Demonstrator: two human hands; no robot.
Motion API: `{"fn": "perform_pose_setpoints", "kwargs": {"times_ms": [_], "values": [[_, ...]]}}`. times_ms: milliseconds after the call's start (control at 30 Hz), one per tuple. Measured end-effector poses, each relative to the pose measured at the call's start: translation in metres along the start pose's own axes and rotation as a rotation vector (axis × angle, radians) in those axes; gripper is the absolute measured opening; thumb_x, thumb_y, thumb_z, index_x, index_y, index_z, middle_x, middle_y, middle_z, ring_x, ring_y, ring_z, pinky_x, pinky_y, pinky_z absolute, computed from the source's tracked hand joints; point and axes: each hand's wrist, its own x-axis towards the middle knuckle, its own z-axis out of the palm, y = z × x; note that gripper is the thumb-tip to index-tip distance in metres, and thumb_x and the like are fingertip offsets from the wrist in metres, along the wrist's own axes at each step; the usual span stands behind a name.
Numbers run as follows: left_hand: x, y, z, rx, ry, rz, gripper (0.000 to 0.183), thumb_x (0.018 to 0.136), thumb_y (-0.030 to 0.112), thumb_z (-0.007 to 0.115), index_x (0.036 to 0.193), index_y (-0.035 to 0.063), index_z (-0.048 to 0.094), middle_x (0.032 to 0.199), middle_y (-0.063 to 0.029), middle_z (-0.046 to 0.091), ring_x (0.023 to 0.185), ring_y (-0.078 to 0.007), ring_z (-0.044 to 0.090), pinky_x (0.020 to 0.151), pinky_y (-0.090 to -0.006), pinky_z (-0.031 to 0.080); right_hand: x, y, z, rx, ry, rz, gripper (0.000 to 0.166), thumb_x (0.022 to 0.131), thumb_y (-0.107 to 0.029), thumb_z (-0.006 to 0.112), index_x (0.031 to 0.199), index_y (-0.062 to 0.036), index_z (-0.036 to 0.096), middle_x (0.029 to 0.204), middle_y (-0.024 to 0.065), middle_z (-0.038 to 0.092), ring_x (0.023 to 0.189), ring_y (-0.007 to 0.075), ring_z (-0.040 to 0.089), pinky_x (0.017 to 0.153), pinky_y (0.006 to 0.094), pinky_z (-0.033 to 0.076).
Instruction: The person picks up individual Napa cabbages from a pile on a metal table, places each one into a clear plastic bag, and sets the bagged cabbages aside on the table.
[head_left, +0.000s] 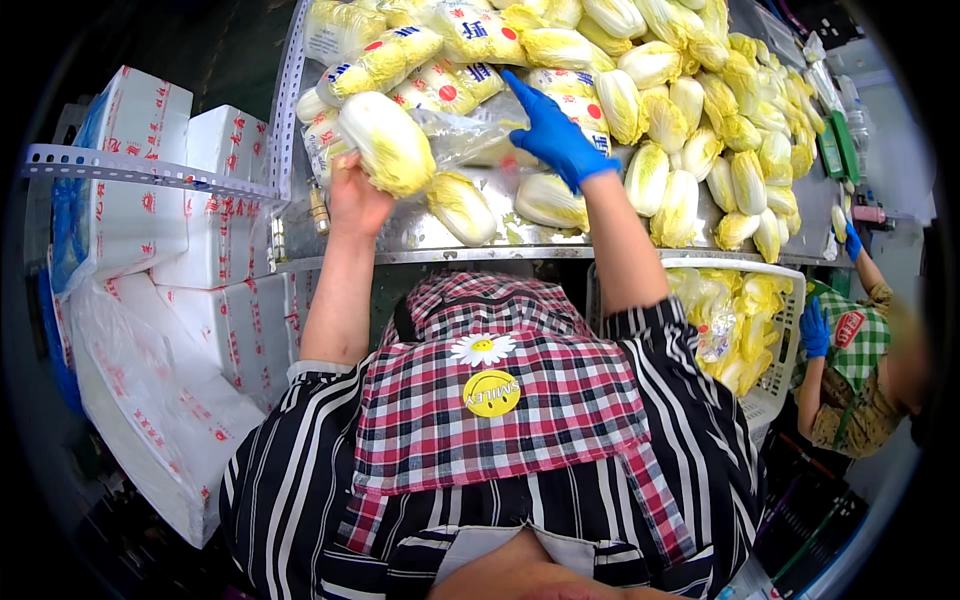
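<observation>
My bare left hand (360, 196) holds a napa cabbage (386, 142) by its lower left side, over the near left part of the metal table (420, 250). In a blue glove, my right hand (555, 139) has its fingers spread above a clear plastic bag (469, 139); whether it touches the bag I cannot tell. Printed plastic bags with cabbages (480, 34) lie beyond both hands. Two loose cabbages, one at the left (461, 208) and one at the right (551, 201), rest near the table's front edge.
A large heap of cabbages (705, 135) covers the table's right side. White foam boxes (225, 187) are stacked at the left beside a perforated metal rail (150, 165). A white basket (787, 322) of leaves and plastic stands below the table. A co-worker (855, 360) in blue gloves is at the far right.
</observation>
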Motion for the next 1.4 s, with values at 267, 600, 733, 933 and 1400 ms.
{"fn": "perform_pose_setpoints", "kwargs": {"times_ms": [267,600,733,933,1400], "values": [[0.034,-0.058,0.062,0.537,-0.039,-0.136,0.068,0.093,0.058,0.032,0.139,0.0077,0.035,0.138,-0.0063,0.042,0.126,-0.0192,0.040,0.105,-0.0364,0.032,-0.035,-0.032,0.036,1.083,0.098,0.057,0.073,0.076,-0.017,0.073,0.137,-0.0029,0.036,0.131,0.0104,0.048,0.117,0.0192,0.049,0.098,0.0309,0.041],[0.062,-0.028,0.041,0.332,0.189,0.091,0.018,0.091,0.009,0.053,0.108,0.0040,0.055,0.101,-0.0035,0.058,0.079,-0.0085,0.054,0.063,-0.0208,0.042,-0.081,0.078,-0.095,1.327,0.798,0.221,0.053,0.083,-0.027,0.066,0.128,-0.0057,0.047,0.117,0.0081,0.059,0.105,0.0207,0.057,0.091,0.0344,0.046],[0.069,0.035,-0.039,0.470,0.274,0.129,0.025,0.089,0.011,0.054,0.112,0.0023,0.052,0.099,-0.0041,0.059,0.085,-0.0134,0.055,0.073,-0.0273,0.044,-0.093,0.131,-0.227,1.288,0.753,0.132,0.076,0.081,-0.053,0.062,0.134,-0.0034,0.040,0.130,0.0135,0.049,0.119,0.0286,0.046,0.100,0.0434,0.040],[0.037,0.028,0.033,1.320,0.516,0.769,0.035,0.087,0.014,0.055,0.117,-0.0010,0.046,0.114,-0.0114,0.048,0.104,-0.0183,0.049,0.089,-0.0310,0.042,-0.084,0.128,-0.180,0.688,0.440,0.340,0.056,0.090,-0.039,0.051,0.134,-0.0059,0.043,0.121,0.0127,0.058,0.109,0.0208,0.056,0.093,0.0351,0.044],[0.038,-0.038,0.022,1.988,0.061,-0.316,0.074,0.074,0.066,0.057,0.096,-0.0045,0.058,0.090,-0.0238,0.062,0.089,-0.0359,0.060,0.080,-0.0403,0.046,-0.084,0.007,0.108,-0.256,0.127,-0.432,0.031,0.077,-0.016,0.064,0.107,-0.0089,0.061,0.094,0.0156,0.061,0.082,0.0308,0.059,0.070,0.0402,0.050]]}}
